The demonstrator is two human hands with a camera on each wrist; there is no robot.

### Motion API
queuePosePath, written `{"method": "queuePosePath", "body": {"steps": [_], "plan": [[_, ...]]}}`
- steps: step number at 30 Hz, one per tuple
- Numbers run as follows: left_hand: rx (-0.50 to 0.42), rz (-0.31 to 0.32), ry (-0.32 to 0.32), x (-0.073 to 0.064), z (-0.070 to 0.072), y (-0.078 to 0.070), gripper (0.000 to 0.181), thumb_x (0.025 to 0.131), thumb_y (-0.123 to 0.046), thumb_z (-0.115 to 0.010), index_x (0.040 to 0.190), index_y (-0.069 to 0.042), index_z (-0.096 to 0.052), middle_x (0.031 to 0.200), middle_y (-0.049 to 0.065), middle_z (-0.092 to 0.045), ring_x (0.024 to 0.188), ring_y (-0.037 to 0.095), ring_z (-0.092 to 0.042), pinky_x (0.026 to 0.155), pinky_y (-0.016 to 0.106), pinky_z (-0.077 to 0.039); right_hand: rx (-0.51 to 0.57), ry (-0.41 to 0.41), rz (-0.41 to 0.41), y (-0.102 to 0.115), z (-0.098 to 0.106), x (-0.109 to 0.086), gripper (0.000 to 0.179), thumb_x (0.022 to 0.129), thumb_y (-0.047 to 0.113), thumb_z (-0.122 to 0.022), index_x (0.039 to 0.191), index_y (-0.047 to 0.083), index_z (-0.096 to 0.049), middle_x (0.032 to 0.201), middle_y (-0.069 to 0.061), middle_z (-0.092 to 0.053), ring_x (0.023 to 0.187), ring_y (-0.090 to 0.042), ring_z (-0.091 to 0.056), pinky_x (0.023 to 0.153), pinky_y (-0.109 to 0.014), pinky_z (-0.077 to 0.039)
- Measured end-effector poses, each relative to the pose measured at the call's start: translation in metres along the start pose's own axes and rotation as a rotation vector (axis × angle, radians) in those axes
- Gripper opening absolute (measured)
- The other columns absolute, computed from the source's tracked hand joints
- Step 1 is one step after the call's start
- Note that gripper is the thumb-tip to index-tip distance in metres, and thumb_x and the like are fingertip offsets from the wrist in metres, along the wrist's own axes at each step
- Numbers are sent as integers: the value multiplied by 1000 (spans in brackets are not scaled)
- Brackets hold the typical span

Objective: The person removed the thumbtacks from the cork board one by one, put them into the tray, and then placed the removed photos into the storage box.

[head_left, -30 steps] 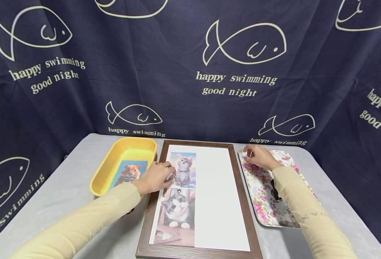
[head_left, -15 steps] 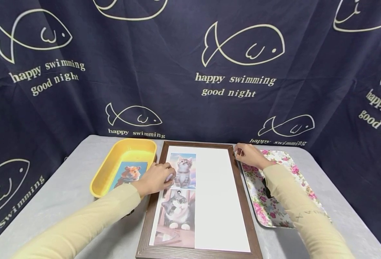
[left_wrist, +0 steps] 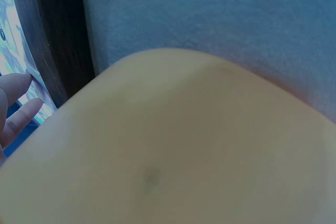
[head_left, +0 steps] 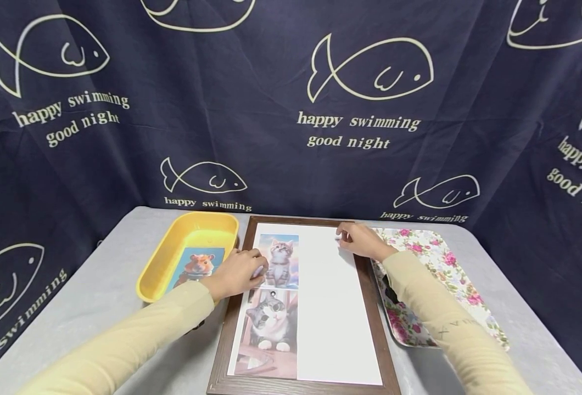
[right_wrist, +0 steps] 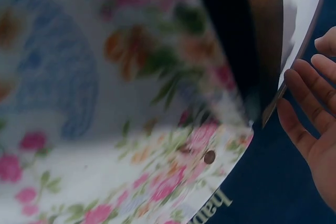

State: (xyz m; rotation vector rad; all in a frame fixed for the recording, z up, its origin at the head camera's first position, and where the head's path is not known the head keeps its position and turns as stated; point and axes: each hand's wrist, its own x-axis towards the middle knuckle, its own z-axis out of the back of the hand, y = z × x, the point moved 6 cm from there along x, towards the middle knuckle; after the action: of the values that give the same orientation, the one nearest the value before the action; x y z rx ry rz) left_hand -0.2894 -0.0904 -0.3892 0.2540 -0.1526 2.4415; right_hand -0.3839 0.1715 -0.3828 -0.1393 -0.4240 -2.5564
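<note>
My left hand (head_left: 239, 271) rests with its fingertips on the left edge of a kitten photo (head_left: 282, 263) lying on a white board (head_left: 337, 323). Below it, a grey-and-white cat photo (head_left: 268, 334) lies on the same board, with a small dark round piece (head_left: 273, 294) near its top edge. In the left wrist view, two loosely bent fingers (left_wrist: 23, 116) reach over the frame side. My right hand (head_left: 362, 240) is over the board's upper right, thumb and fingertips together at a tiny pale thing (head_left: 339, 237), its kind too small to tell.
A brown wooden frame (head_left: 380, 340) borders the board. At left stands a yellow tray (head_left: 152, 263) with a hamster photo (head_left: 199, 263) in it. At right lies a floral tray (head_left: 464, 285), bearing a small brown round piece (right_wrist: 209, 157). A dark fish-print cloth (head_left: 271, 137) hangs behind.
My right hand has moved left from the floral tray, across the frame's right side, to above the white board. The left hand stays on the kitten photo.
</note>
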Motion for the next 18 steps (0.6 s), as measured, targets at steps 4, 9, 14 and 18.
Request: {"method": "queuePosePath", "body": {"steps": [4,9,14,18], "plan": [[2,1,2,0,-1,1,15,80,-27,-67,93,-19,-63,89,-1,-59,78,17,-59,70,36,-39,10,-9,40,10,-5,6,20,78,12,-65,96,4,-61,79,-3,-63,65,-11,-54,60,-27,-43],[3,3,3,0,-2,1,15,80,-27,-67,93,-19,-63,89,-1,-60,78,17,-59,70,36,-39,24,-6,60,20,-11,12,21,78,16,-66,96,5,-61,80,-2,-64,69,-10,-57,63,-27,-45],[3,1,1,0,-2,1,16,81,-28,-67,93,-19,-63,90,-1,-60,79,17,-59,70,36,-39,39,9,77,31,-15,18,22,80,16,-66,98,5,-61,84,-4,-64,73,-12,-59,66,-29,-47],[-5,1,5,0,-1,1,16,80,-28,-68,93,-19,-63,88,-1,-59,77,17,-58,71,37,-38,24,21,81,39,-19,24,23,80,18,-66,100,7,-61,86,-3,-64,75,-11,-58,67,-29,-47]]}}
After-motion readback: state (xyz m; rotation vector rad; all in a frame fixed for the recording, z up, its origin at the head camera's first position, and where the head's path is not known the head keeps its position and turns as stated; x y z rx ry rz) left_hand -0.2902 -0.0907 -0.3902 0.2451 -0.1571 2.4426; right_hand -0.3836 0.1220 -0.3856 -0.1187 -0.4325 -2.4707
